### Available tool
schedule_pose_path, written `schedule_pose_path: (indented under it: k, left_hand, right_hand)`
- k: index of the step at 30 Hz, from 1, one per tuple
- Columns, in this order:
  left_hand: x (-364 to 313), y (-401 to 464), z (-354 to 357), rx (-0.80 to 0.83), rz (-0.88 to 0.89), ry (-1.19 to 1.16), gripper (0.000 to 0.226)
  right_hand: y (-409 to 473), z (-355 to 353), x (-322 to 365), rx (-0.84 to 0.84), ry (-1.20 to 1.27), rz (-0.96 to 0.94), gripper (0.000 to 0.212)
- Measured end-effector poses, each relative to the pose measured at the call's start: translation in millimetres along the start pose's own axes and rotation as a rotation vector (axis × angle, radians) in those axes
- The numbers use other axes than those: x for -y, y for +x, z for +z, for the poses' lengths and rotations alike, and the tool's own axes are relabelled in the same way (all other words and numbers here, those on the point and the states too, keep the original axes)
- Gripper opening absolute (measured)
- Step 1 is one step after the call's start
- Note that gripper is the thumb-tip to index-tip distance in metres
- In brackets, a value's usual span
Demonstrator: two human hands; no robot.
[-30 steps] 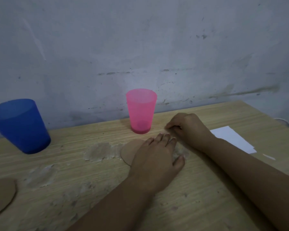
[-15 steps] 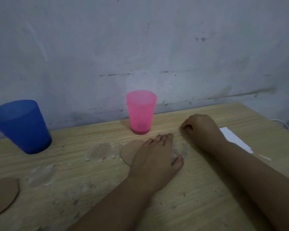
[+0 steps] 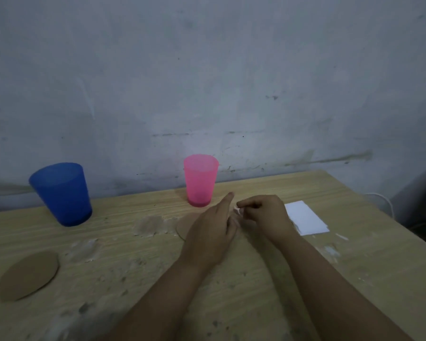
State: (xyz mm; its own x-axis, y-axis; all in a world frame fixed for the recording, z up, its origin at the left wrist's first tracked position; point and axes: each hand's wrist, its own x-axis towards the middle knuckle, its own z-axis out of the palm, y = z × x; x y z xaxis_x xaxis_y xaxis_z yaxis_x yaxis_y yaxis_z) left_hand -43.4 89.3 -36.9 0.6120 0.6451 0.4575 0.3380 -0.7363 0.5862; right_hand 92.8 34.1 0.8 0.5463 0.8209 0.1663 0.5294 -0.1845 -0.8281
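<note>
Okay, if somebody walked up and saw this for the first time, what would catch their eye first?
Most likely the two bright plastic cups: a pink cup upright at the back of the wooden table by the wall, and a blue cup further left. Just in front of the pink cup, the right hand pinches what looks like a small white scrap, close beside the left hand, which lies over a brown cardboard disc.
</note>
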Motion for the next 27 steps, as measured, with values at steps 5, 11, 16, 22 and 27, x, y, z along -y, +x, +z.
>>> schedule_pose_path:
  k: [5,11,16,22,27]
  left_hand:
    - [-18,-10,-14,-0.085,0.012,-0.170,0.040]
    - [-84,-44,-35,-0.176,0.018,-0.417,0.031]
    - [-146,-83,-52,-0.200,-0.009,-0.544,0.030]
    - [-216,-137,-49,-0.145,-0.074,-0.584,0.019]
    - [-265,-180,-27,-0.039,0.053,-0.475,0.019]
  right_hand:
    - [-36,-17,8,0.009,0.694,0.245,0.011]
    - [-87,-49,27,0.085,1.032,0.197,0.013]
    - [-147,-83,42,0.075,1.083,0.111,0.013]
    - [-231,-120,37,0.067,1.213,0.029,0.015]
    - [-303,-158,7,-0.091,1.225,-0.013,0.013]
